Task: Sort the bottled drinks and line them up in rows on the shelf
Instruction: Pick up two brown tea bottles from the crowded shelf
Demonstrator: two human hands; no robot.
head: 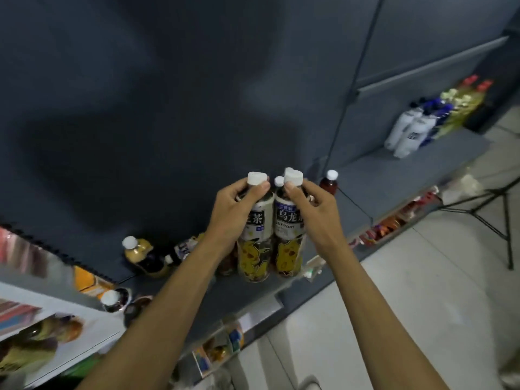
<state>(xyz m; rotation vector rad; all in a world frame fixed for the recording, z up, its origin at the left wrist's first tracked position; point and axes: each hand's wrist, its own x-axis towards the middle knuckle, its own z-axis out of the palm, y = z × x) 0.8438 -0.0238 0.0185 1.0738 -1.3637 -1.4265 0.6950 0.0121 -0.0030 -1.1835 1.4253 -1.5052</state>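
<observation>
- Both hands hold tea bottles by the neck: the left hand (pixel 235 212) has its grip curled round the left tea bottle (pixel 256 235), and the right hand (pixel 315 212) has its grip curled round the right tea bottle (pixel 289 232).
- These two bottles look the same. Each has a white cap, a pale label and a yellow cartoon picture low down.
- They stand side by side, touching or nearly touching, near the front of the grey shelf (pixel 394 181).
- One more white cap (pixel 279 181) peeks up just behind them, at 12 o'clock. I think it is another bottle in the same row.
- A small brown bottle (pixel 329 182) stands near them at 2 o'clock.
- Far off at 2 o'clock, white, blue and yellow bottles (pixel 422 122) already stand in tidy rows.
- At 8 o'clock, a bottle with a tan label (pixel 140 253) and a few others sit in a messy bunch, not yet sorted.
- What could go wrong: the bottles are tall and held high up, so a hard push could tip one over.
- A tipped bottle could knock down the one behind it.
- They also stand close to the shelf's front edge, so a slip could send one to the floor (pixel 422 305).
</observation>
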